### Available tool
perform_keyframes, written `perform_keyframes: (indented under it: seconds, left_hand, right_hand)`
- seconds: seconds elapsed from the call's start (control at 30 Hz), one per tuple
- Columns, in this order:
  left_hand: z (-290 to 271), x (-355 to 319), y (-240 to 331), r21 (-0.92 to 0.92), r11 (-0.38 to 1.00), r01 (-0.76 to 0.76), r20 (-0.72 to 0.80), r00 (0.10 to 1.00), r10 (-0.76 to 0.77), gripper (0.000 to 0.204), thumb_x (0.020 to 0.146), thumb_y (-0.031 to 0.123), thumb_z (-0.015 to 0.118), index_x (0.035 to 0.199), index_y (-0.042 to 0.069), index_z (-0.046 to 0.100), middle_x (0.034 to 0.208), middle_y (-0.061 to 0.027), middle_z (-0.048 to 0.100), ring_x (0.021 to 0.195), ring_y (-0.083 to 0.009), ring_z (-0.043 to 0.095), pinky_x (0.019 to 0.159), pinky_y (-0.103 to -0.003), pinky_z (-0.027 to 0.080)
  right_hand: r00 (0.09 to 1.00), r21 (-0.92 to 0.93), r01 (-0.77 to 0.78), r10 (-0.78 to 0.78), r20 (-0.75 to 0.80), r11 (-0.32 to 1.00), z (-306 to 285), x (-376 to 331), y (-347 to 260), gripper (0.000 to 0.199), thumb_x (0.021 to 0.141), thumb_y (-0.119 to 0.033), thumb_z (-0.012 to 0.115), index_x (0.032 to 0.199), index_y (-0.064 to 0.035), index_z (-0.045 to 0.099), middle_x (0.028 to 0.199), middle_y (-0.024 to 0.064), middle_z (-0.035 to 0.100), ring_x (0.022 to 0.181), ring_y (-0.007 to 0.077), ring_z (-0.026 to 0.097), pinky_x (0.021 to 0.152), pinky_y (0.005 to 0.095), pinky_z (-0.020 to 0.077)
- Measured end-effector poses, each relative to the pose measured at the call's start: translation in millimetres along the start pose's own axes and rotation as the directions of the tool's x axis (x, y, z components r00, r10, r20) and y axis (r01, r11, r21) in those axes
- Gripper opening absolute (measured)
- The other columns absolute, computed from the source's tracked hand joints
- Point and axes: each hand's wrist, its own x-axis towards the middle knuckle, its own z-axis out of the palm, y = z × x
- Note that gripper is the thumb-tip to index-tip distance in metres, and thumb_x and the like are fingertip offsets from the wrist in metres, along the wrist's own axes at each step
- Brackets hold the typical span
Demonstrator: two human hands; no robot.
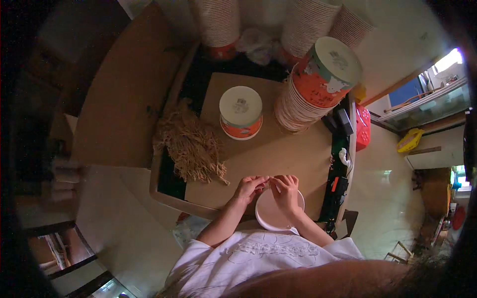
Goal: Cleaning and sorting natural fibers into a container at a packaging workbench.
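Note:
My left hand (252,187) and my right hand (285,191) meet at the near edge of the cardboard sheet, their fingertips pinched close together. Whatever sits between the fingers is too small to make out. Under my right hand and wrist is a white paper tub (268,214), close against my body, partly covered by that hand. Farther off, an orange-and-green paper tub (241,107) stands upside down with its pale base up. To its left lies a tangled heap of brown twine pieces (191,144), with loose ends reaching toward my left hand.
A tall stack of upside-down paper tubs (318,89) stands at the right of the cardboard (268,159). More white tub stacks (218,22) rise behind, beside a clear plastic bag (258,44). A black-and-orange tool (339,188) and a red plastic basket (363,126) are at the right.

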Motion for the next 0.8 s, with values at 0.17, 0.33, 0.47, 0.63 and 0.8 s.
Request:
perform_keyframes:
  seconds: [0.17,0.33,0.47,0.63,0.8]
  left_hand:
    - [1.1,0.1,-3.2,0.084,0.988,-0.131,-0.020,0.991,0.133,0.012,0.078,0.010,0.059,0.086,0.003,0.062,0.072,-0.0021,0.061,0.062,-0.0088,0.055,0.057,-0.020,0.044]
    - [9.1,-4.2,-1.9,0.378,0.875,-0.301,-0.037,0.940,0.339,0.014,0.079,0.008,0.057,0.090,0.001,0.062,0.080,-0.0030,0.062,0.072,-0.0099,0.056,0.069,-0.023,0.045]
    - [12.6,-7.2,0.5,0.549,0.768,-0.330,-0.037,0.908,0.417,0.014,0.081,0.006,0.055,0.091,0.001,0.061,0.084,-0.0038,0.063,0.074,-0.0105,0.057,0.071,-0.023,0.045]
    - [15.8,-9.4,3.1,0.409,0.816,-0.408,-0.053,0.883,0.467,0.013,0.081,0.003,0.054,0.090,0.000,0.062,0.082,-0.0051,0.064,0.075,-0.0115,0.060,0.070,-0.023,0.047]
    - [18.6,-12.6,3.5,0.649,0.576,-0.497,0.065,0.790,0.610,0.013,0.078,0.002,0.057,0.090,0.001,0.063,0.083,-0.0077,0.065,0.076,-0.0132,0.061,0.068,-0.024,0.049]
  right_hand:
    - [0.993,0.138,-0.101,0.093,0.067,0.985,-6.2,8.4,5.1,0.013,0.070,-0.005,0.060,0.083,-0.0075,0.063,0.079,0.0064,0.060,0.073,0.0233,0.055,0.071,0.0353,0.0412]
    - [0.908,0.386,-0.408,0.326,0.263,0.827,-9.9,19.0,8.2,0.013,0.071,-0.001,0.059,0.081,-0.0045,0.064,0.076,0.0083,0.061,0.069,0.0221,0.058,0.061,0.0299,0.0461]
    - [0.903,0.329,-0.396,0.298,0.310,0.857,-5.4,21.2,12.9,0.009,0.071,-0.002,0.060,0.079,-0.0040,0.063,0.073,0.0072,0.061,0.069,0.0172,0.057,0.062,0.0283,0.0453]
    - [0.906,0.335,-0.400,0.314,0.283,0.853,-4.8,22.1,9.9,0.006,0.071,-0.003,0.060,0.076,-0.0031,0.061,0.072,0.0073,0.061,0.068,0.0159,0.057,0.062,0.0277,0.0448]
    - [0.912,0.411,-0.401,0.313,0.267,0.819,-1.0,21.0,13.6,0.009,0.067,-0.002,0.062,0.076,-0.0032,0.060,0.069,0.0111,0.060,0.065,0.0206,0.058,0.060,0.0302,0.0459]
